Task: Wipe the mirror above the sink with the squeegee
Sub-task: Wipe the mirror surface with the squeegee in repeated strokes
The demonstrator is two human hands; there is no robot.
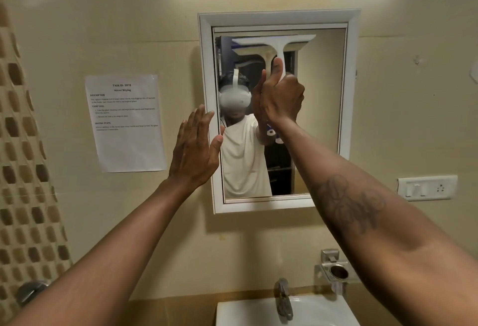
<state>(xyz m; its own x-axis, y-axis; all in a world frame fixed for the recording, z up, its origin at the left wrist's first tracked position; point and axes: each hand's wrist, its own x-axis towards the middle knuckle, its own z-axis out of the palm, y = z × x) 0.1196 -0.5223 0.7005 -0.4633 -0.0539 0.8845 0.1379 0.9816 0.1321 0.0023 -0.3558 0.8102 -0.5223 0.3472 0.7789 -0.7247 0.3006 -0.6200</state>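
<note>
Both your hands are raised at the mirror (320, 118). Your right hand (283, 98) grips the white squeegee (274, 43) by its handle, blade near the glass's top. Your left hand (195, 144) is open, fingers spread, beside the frame's left edge.

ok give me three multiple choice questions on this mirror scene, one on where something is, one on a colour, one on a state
1. Where is the squeegee blade?
A. near the top of the mirror
B. in the sink
C. on the printed sheet

2. What colour is the mirror frame?
A. black
B. white
C. red

3. What is the left hand doing?
A. gripping the squeegee
B. turning the tap
C. open, flat at the frame's left edge

Answers:
1 A, the blade lies across the upper glass.
2 B, the border is white.
3 C, its fingers are spread and hold nothing; the right hand grips the handle.
</note>
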